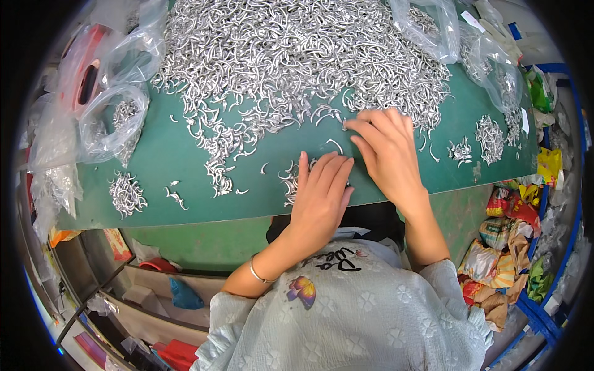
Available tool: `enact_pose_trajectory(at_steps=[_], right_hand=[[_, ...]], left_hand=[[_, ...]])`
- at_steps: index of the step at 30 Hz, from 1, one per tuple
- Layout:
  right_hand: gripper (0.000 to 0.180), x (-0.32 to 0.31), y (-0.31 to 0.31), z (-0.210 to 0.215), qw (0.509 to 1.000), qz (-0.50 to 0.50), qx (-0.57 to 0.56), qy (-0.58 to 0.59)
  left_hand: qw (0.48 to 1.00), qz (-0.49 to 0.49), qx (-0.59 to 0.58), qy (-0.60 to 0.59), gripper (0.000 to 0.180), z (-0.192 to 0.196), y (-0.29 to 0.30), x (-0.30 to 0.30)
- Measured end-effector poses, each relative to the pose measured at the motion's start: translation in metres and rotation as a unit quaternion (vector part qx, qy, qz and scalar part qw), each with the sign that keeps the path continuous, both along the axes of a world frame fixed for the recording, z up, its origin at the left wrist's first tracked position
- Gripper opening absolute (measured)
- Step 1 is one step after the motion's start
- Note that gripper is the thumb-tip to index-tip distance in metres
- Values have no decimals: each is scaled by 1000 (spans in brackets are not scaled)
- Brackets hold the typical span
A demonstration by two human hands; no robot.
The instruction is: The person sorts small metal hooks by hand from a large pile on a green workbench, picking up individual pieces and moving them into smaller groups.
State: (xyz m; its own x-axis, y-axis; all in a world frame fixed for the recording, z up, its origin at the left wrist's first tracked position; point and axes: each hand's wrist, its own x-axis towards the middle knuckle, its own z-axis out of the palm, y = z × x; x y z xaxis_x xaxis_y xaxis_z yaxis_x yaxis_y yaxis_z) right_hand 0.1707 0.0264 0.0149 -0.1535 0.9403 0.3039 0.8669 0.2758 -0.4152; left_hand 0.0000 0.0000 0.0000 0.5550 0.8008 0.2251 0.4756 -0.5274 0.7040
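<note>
A large heap of small curved silver metal pieces (291, 55) covers the far part of the green table (179, 133). My left hand (318, 195) lies palm down near the front edge, its fingers stretched over a small pile of the same pieces (289, 182), which it partly hides. To its right, my right hand (390, 151) is bent above the table, thumb and forefinger apart. The forefinger's tip is at one small silver piece (344, 125) by the heap's near edge. Another curved piece (335, 146) lies between the two hands.
Smaller piles of silver pieces sit at the left (127, 195) and right (489, 139). Clear plastic bags (114, 127) crowd the table's left side, with more bags (498, 80) at the right. Colourful packages (489, 263) stand on the right below the table; wooden shelving (167, 297) is at lower left.
</note>
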Motion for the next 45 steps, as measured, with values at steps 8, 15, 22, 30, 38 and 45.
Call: enact_pose_trajectory(at_steps=[8,15,22,30,38,45], right_hand=[[11,7,-27,13,992,62,-112,-5],[19,4,-13,3,995,27,-54,81],[14,7,-35,8,986,67,-115,100],[26,7,-26,1,992,-122,-17,-37],[15,28,-30,-3,993,-116,11,16],[15,19,-40,10,992,-95,-80,9]], left_hand=[[1000,9,10,10,31,-5,-4,-4],[999,32,2,-21,27,-3,-2,0],[998,45,18,-34,32,-2,-2,0],[999,-24,15,-19,29,-4,1,5],[1000,-2,12,-28,25,-4,-1,-2],[999,6,12,-36,25,-3,0,0]])
